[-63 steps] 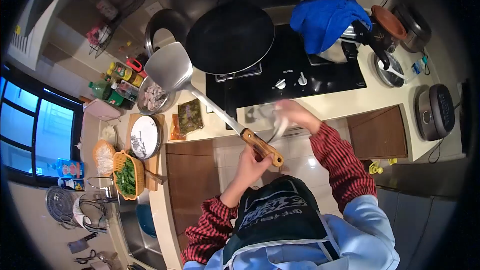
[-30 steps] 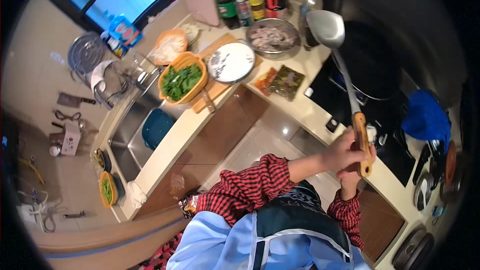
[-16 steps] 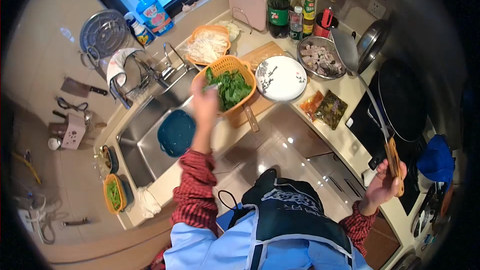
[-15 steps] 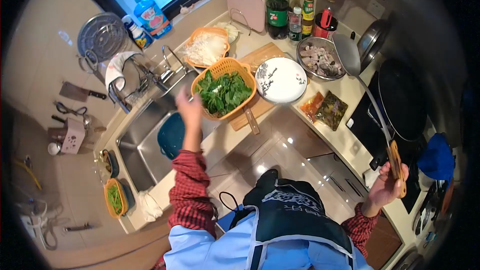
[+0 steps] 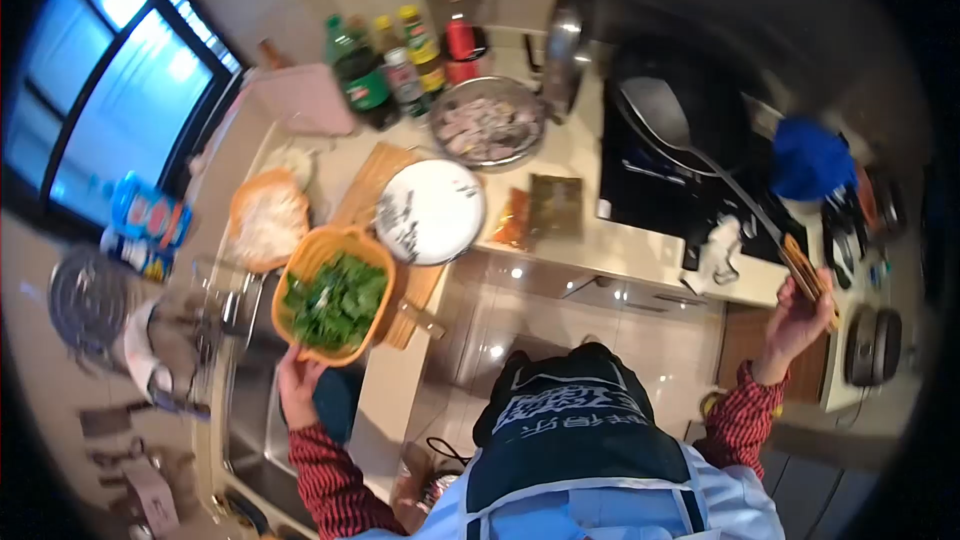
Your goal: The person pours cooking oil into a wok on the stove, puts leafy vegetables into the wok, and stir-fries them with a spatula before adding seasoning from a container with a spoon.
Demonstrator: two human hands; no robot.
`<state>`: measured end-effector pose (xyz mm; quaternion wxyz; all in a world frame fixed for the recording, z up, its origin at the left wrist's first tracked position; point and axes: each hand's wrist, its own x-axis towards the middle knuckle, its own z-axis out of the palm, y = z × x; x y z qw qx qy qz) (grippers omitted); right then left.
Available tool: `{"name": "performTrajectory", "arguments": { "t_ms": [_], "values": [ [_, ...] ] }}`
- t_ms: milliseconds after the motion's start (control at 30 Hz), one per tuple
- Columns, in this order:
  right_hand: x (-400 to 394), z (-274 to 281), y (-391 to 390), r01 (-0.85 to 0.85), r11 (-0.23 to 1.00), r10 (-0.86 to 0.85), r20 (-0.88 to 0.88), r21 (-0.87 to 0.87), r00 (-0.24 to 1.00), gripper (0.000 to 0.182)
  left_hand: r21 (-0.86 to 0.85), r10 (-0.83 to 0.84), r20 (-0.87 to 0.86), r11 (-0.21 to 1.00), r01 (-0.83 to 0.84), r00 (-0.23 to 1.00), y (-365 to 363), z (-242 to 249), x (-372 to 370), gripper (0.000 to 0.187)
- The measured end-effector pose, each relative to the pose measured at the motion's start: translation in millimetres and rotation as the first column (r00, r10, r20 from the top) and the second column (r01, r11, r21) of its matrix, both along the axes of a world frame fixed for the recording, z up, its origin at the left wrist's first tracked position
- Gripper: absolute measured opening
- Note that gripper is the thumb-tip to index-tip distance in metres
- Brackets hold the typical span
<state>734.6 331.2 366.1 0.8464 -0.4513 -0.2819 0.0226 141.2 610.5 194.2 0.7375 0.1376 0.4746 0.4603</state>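
Nearest the person's body, the left hand [image 5: 299, 390] is clamped on the near rim of the orange plastic basket [image 5: 381, 314], probably to steady it, since one side reaches out over the sink [image 5: 252, 407]. Leafy greens [image 5: 338, 302] fill it, and its sides seem high enough to keep them in. I can't tell how much of its base rests on the wooden cutting board [image 5: 369, 188].

Well apart from it, the right hand [image 5: 798, 328] is closed around the wooden handle of the wok spatula [image 5: 740, 192]. That grip at the far end keeps the fingers clear of the wok [image 5: 715, 90], while the blade hangs over the wok's near side; whether they touch, I can't tell. A pale cloth [image 5: 719, 254] lies at the edge of the stove [image 5: 640, 202].

Beyond the basket, the patterned plate [image 5: 432, 210] lies partly on the board, which likely gives it a level seat. Two flat food packets [image 5: 555, 206] lie beside it on the desk [image 5: 478, 252]. Farther back, the steel bowl [image 5: 541, 136] holds cut meat [image 5: 487, 129], its wall keeping the loose pieces together. Behind it, bottles [image 5: 366, 90] stand upright near the wall, seemingly to leave the front free.
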Motion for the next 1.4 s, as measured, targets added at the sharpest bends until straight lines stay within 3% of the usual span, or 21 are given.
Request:
{"name": "performTrajectory", "arguments": {
  "t_ms": [100,167,333,367,400,433,500,600,700,800,900,933,967,1033,1100,1133,1167,1233,1367,1400],
  "values": [
    [15.4,4.1,-1.5,0.070,0.998,-0.070,0.003,-0.002,0.998,0.038,0.113,-0.045,0.097,0.993,0.034,0.994,0.5,18.9,0.5,0.029],
    [33.8,9.2,-3.2,0.082,0.997,-0.082,0.018,-0.004,0.996,0.037,0.147,0.091,0.008,0.985,-0.091,0.996,-15.3,74.9,15.3,0.029],
    [71.5,11.8,-9.9,0.103,0.994,-0.103,0.004,-0.033,0.995,0.038,0.330,-0.129,-0.044,0.934,0.136,0.991,6.2,187.1,104.5,0.037],
    [80.6,13.6,-11.5,0.107,0.994,-0.107,0.004,-0.027,0.994,0.038,0.361,-0.205,-0.050,0.909,0.209,0.977,16.5,200.9,128.3,0.038],
    [88.8,15.0,-13.1,0.099,0.995,-0.099,-0.010,-0.033,0.995,0.039,0.397,-0.304,-0.032,0.871,0.291,0.952,27.0,214.6,153.5,0.027],
    [97.5,16.5,-14.9,0.090,0.995,-0.091,-0.024,-0.040,0.996,0.039,0.441,-0.209,-0.201,0.853,0.279,0.957,31.8,225.6,192.0,0.036],
    [115.0,25.1,-18.9,0.095,0.994,-0.097,-0.033,-0.062,0.995,0.038,0.524,-0.313,-0.289,0.739,0.424,0.904,43.8,251.7,263.4,0.033],
    [142.8,40.4,-25.8,0.113,0.980,-0.121,-0.039,-0.163,0.992,0.032,0.538,-0.507,-0.321,0.598,0.595,0.800,74.1,275.1,366.1,0.028],
    [170.9,55.7,-30.0,0.111,0.960,-0.118,-0.013,-0.258,0.993,0.031,0.520,-0.526,-0.452,0.501,0.692,0.721,87.2,284.8,474.0,0.021],
    [197.6,64.8,-20.5,0.074,0.951,-0.086,-0.027,-0.301,0.996,0.029,0.528,-0.380,-0.601,0.472,0.706,0.703,83.9,276.6,571.7,0.015],
    [218.9,70.1,0.6,0.043,0.941,-0.060,-0.040,-0.336,0.997,0.027,0.489,-0.141,-0.810,0.373,0.789,0.569,83.4,257.5,647.1,0.017],
    [225.7,70.2,8.6,0.015,0.947,-0.034,-0.055,-0.322,0.998,0.026,0.533,-0.015,-0.830,0.277,0.799,0.558,91.4,244.2,668.9,0.016],
    [229.0,70.0,15.5,0.000,0.941,-0.020,-0.057,-0.339,0.998,0.024,0.537,0.364,-0.795,0.052,0.842,0.485,98.0,231.9,686.8,0.014],
    [235.2,68.5,25.9,-0.045,0.928,0.053,0.010,-0.370,0.999,0.020,0.507,0.565,-0.688,-0.074,0.859,0.455,71.2,236.4,713.1,0.015],
    [238.3,62.9,33.8,-0.051,0.900,0.107,0.106,-0.432,0.989,0.017,0.467,0.549,-0.718,-0.075,0.881,0.428,60.1,227.6,735.4,0.017],
    [235.2,67.7,36.5,0.027,0.867,0.116,0.253,-0.498,0.960,0.018,0.528,0.634,-0.545,-0.250,0.812,0.549,59.0,222.5,743.6,0.009],
    [239.3,65.4,39.3,0.224,0.831,0.096,0.526,-0.510,0.845,0.023,0.435,0.678,-0.538,-0.287,0.854,0.502,62.1,220.2,751.1,0.009],
    [233.6,80.0,39.8,0.436,0.769,0.168,0.805,-0.468,0.569,0.028,0.339,0.699,-0.540,-0.328,0.882,0.468,58.1,225.4,755.6,0.012],
    [220.1,87.5,35.5,0.464,0.664,0.342,0.790,-0.586,0.509,0.031,0.281,0.744,-0.463,-0.392,0.876,0.481,65.3,234.4,752.1,0.013],
    [217.2,90.1,35.8,0.477,0.648,0.387,0.796,-0.594,0.465,0.031,0.224,0.755,-0.490,-0.374,0.900,0.435,66.0,245.1,749.8,0.014]
  ]
}}
